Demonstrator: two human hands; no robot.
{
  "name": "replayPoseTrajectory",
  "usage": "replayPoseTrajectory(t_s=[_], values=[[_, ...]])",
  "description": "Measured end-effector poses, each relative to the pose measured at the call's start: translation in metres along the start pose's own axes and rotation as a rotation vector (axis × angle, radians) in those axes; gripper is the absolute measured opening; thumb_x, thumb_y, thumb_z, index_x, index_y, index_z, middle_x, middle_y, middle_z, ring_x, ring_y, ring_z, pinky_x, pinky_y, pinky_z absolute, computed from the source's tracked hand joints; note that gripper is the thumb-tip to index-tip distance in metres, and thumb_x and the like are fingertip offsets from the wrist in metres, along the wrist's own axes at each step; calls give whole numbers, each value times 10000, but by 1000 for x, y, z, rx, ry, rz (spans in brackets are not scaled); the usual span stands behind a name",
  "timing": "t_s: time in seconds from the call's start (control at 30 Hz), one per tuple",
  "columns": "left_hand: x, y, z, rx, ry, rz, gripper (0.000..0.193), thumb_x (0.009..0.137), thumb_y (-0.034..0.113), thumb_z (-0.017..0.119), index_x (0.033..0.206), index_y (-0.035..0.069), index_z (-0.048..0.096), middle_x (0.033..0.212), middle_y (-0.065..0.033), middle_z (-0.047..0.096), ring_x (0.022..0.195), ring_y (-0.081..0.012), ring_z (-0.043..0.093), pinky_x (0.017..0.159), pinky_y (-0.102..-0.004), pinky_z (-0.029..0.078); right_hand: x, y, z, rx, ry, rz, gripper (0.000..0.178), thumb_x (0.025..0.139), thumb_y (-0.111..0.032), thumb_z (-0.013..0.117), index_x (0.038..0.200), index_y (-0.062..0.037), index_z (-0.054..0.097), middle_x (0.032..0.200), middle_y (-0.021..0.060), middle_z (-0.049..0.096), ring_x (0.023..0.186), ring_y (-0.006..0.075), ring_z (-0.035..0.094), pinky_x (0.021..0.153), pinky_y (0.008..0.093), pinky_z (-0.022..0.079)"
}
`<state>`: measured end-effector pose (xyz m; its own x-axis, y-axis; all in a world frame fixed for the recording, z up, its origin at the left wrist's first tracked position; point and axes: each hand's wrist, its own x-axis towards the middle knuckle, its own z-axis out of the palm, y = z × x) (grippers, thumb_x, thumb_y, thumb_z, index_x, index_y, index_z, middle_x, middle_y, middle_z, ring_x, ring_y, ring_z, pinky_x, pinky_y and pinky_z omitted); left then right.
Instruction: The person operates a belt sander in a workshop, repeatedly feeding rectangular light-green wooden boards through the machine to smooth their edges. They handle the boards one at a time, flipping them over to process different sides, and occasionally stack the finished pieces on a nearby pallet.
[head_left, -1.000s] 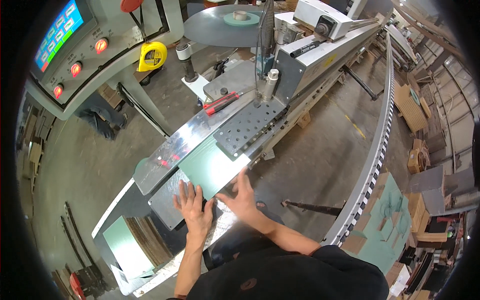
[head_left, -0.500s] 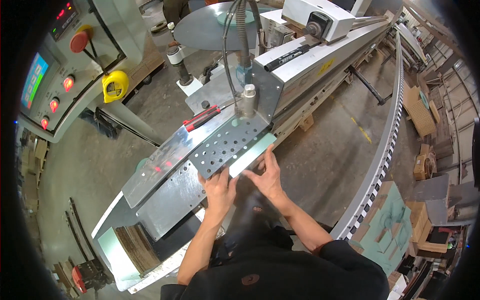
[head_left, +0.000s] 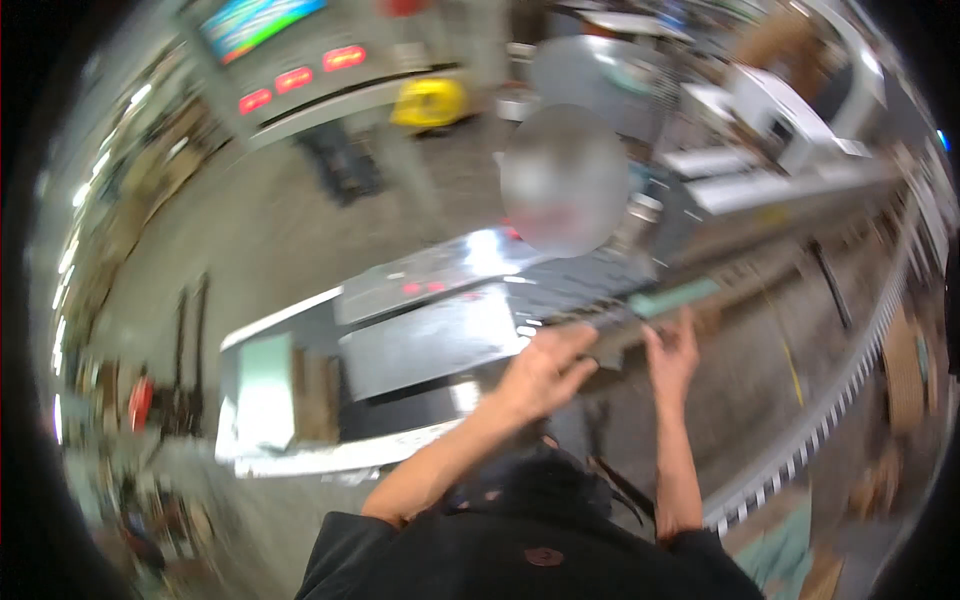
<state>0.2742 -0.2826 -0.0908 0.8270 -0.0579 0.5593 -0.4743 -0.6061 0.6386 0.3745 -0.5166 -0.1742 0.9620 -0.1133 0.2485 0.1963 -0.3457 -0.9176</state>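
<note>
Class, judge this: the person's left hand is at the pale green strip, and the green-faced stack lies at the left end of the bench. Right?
Wrong hand: the head view shows the right hand at the pale green strip; the green-faced stack lies at the left end of the bench.

The guide plate (head_left: 455, 266) is glossy metal with mirror-like reflections; the grey plate (head_left: 430, 345) below shows smooth metal of softer sheen. The green strip (head_left: 672, 297) appears smooth, finer texture lost to blur. The tape measure casing (head_left: 430, 103) looks plastic; the shirt (head_left: 520, 550) is matt black cloth.
</note>
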Motion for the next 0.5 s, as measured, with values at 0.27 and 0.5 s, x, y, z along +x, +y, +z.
replayPoseTrajectory(t_s=[0.27, 0.5], values=[[-126, 2, -257, 917, 433, -464, 608, 775, 234, 820, 1306, 27, 608, 1408, -259, 543, 1345, -487, 455, 1098, -554, 382, -116, 4, 28, 23, -316, 159, 557, 932, -93, 726, 1435, 55, 539, 915, 0, 557, 793, 93, 476, 718, 244, 445], [-202, -5, -330, 1116, 199, -1124, 1148, 639, 694, 805, 1501, 28, 443, 1567, -357, 309, 1444, -580, 267, 1106, -716, 250, -131, -38, 91, 69, -521, 18, 476, 888, -50, 740, 1345, 27, 630, 927, 19, 594, 757, 106, 513, 694, 258, 469]])
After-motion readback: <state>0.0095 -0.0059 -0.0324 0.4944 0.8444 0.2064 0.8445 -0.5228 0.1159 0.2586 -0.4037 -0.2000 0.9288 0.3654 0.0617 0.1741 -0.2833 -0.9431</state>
